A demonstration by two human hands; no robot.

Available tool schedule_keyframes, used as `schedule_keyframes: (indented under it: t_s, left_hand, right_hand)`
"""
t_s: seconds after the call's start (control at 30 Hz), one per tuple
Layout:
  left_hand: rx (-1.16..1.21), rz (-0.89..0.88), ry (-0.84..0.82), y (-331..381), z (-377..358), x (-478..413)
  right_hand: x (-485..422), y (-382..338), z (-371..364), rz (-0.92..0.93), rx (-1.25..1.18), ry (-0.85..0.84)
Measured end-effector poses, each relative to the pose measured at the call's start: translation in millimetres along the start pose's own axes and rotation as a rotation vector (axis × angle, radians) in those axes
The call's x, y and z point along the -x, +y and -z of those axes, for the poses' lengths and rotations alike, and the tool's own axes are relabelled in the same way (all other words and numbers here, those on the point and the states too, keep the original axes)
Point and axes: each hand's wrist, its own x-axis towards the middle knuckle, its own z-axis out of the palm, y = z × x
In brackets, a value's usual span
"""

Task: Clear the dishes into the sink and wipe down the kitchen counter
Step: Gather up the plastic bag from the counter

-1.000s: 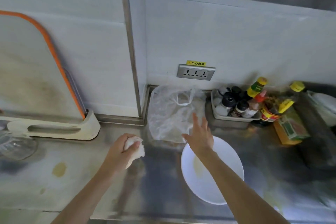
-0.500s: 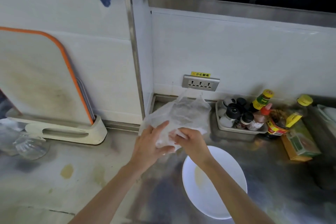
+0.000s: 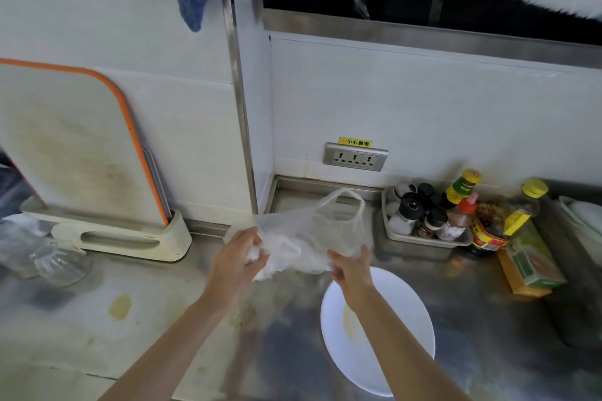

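One steel desk point(image 3: 156, 319) carries everything: an orange-edged cutting board point(image 3: 71, 146) upright in its stand at the back left, a white plate point(image 3: 400, 309) with a yellowish smear lying under the right forearm, and a clear plastic bag point(image 3: 312, 231) just behind it. The right grip point(image 3: 351, 267) pinches the bag's near edge. The left grip point(image 3: 237, 259) is curled round a crumpled white wad point(image 3: 255, 254), touching the bag.
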Motion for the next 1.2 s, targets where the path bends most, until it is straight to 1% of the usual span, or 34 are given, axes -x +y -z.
schedule_keyframes:
  t_s: [0.07, 0.13, 0.3, 0.37, 0.47, 0.53, 0.6, 0.67, 0.7, 0.73, 0.77, 0.8, 0.87, 0.9, 0.93, 1.0, 1.07, 1.13, 1.2]
  left_hand:
    - [0.003, 0.028, -0.017, 1.4, 0.9, 2.5]
    - [-0.003, 0.042, -0.037, 10.0, 2.5, 5.0]
    - [-0.001, -0.078, -0.146, 41.1, 12.9, 10.2]
    - [0.023, -0.118, -0.192, 49.2, 19.2, 10.6]
    - [-0.11, -0.225, -0.22, 53.7, 26.0, 13.7]
    - [-0.136, -0.28, -0.225, 56.5, 26.5, 14.6]
    - [-0.074, -0.323, -0.219, 61.6, 23.7, 17.6]
    - [-0.01, -0.376, -0.232, 67.4, 19.7, 21.1]
    - [0.024, -0.404, -0.26, 70.9, 17.6, 22.7]
    - [0.059, -0.44, -0.305, 75.2, 15.2, 26.1]
    - [0.085, -0.487, -0.371, 80.8, 12.8, 31.0]
    - [0.103, -0.551, -0.449, 86.3, 9.5, 36.7]
    - [0.131, -0.679, -0.61, 99.7, 0.5, 51.8]
    - [0.145, -0.728, -0.676, 108.4, -4.9, 61.1]
    - [0.157, -0.767, -0.728, 118.0, -11.2, 70.8]
    - [0.168, -0.796, -0.811, 139.6, -25.5, 95.0]
    - [0.19, -0.811, -0.872, 160.9, -39.7, 124.4]
    - [0.226, -0.854, -0.919, 180.0, -51.7, 157.6]
    - [0.281, -0.874, -0.999, 195.3, -61.3, 192.3]
  right_hand:
    - [7.3, -1.8, -13.4, 0.034, -0.065, -0.101]
    - [18.9, -6.9, -25.5, 0.091, -0.022, -0.196]
    - [70.4, -16.3, -40.1, 0.188, -0.006, -0.42]
    - [91.5, -20.8, -36.9, 0.192, 0.029, -0.465]
    - [121.7, -28.6, -30.4, 0.249, 0.146, -0.456]
    - [139.2, -31.6, -26.2, 0.274, 0.266, -0.424]
    - [157.0, -31.6, -19.7, 0.341, 0.331, -0.337]
    - [174.2, -26.3, -5.1, 0.474, 0.322, -0.188]
    - [183.0, -22.7, 5.2, 0.544, 0.313, -0.084]
    - [191.6, -18.5, 17.2, 0.608, 0.331, 0.023]
    - [201.0, -15.0, 29.2, 0.674, 0.4, 0.096]
    - [210.0, -12.1, 39.7, 0.735, 0.513, 0.126]
    - [226.0, -5.1, 60.3, 0.803, 0.757, 0.12]
    - [236.2, -1.5, 68.4, 0.783, 0.841, 0.109]
    - [248.2, 3.5, 75.3, 0.735, 0.872, 0.101]
    - [272.0, 22.9, 89.4, 0.593, 0.811, 0.117]
    - [287.9, 52.5, 105.8, 0.478, 0.683, 0.193]
    - [309.1, 80.6, 123.3, 0.444, 0.488, 0.291]
    - [333.6, 106.4, 142.2, 0.475, 0.259, 0.323]
